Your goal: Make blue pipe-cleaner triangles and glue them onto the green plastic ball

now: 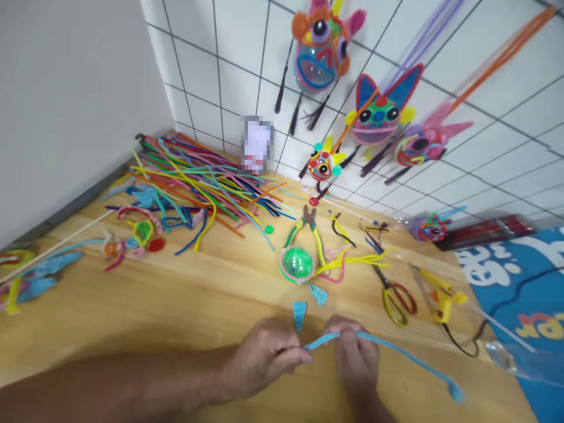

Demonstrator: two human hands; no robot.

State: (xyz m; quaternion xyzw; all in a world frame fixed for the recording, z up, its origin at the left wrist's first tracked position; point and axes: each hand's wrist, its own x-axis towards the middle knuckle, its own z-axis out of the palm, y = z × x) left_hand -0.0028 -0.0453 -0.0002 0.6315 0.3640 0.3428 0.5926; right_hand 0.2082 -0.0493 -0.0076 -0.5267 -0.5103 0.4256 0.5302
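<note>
My left hand [267, 355] is closed on one end of a light blue pipe cleaner [400, 351] at the lower middle. Close to its right, my right hand [356, 355] pinches the same strip between thumb and fingers. From there the strip runs down to the right and ends in a small curled tip. Just above my hands lie two light blue triangular pieces, one [299, 314] pointing down and another [318, 295] beside it. A green dome with a pink rim [298, 263] rests behind them, by green and yellow pliers [307, 230].
Many coloured pipe cleaners [207, 176] are heaped at the back left. Scissors [396, 299] and a yellow glue gun [442, 294] with a black cord lie at right. Decorated heads [381, 120] hang against the white grid wall. A phone [257, 145] leans there.
</note>
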